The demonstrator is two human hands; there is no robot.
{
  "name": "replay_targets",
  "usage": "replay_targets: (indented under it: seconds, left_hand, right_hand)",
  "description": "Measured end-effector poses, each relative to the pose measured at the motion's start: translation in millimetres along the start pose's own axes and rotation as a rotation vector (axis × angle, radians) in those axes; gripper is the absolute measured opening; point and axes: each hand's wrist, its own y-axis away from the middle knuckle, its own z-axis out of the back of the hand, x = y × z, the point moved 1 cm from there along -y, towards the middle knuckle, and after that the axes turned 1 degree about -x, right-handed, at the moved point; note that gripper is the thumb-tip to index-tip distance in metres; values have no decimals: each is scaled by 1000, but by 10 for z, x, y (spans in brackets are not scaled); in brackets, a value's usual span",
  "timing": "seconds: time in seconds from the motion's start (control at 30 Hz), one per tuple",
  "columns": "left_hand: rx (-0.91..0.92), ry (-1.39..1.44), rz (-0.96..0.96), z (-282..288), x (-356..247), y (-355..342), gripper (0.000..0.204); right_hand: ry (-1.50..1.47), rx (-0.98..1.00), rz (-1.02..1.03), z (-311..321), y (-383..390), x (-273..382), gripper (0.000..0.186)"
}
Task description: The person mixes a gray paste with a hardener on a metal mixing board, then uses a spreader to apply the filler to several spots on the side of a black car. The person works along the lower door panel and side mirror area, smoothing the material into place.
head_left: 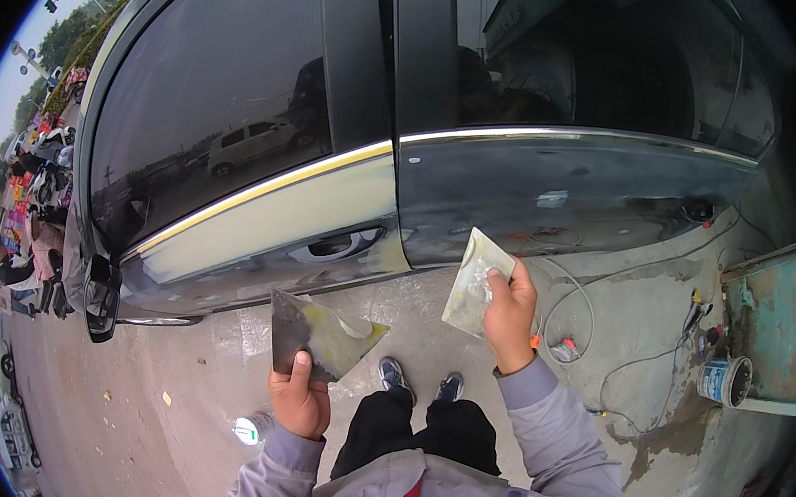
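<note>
My left hand is closed on a dark grey mixing plate, thumb on top. Pale yellow-green body filler is smeared across the plate's right side. In my right hand is a pale, flat putty spreader, pinched with the thumb on its face and its surface streaked. Both tools are held apart, in front of a car's side. The front door carries a broad cream-yellow coat below its window, with sanded grey patches around the door handle. The rear door is dull grey.
A wing mirror juts out at the left. On the concrete by my feet stands a small tub. At right are a bucket, a worn teal metal box and a looping hose. Parked vehicles line the far left.
</note>
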Motion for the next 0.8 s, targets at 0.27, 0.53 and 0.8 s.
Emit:
replay_targets:
  seconds: [0.27,0.53,0.8]
  left_hand:
    - [-111,6,67,568,-9,-5,43]
    - [-105,74,130,888,-74,-307,41]
    - [-21,130,221,863,-35,-463,40]
  right_hand:
    - [1230,145,1050,-728,-909,-439,58]
    - [1318,102,1130,-958,-1209,-551,57]
    - [1332,171,1069,-933,-1099,-615,56]
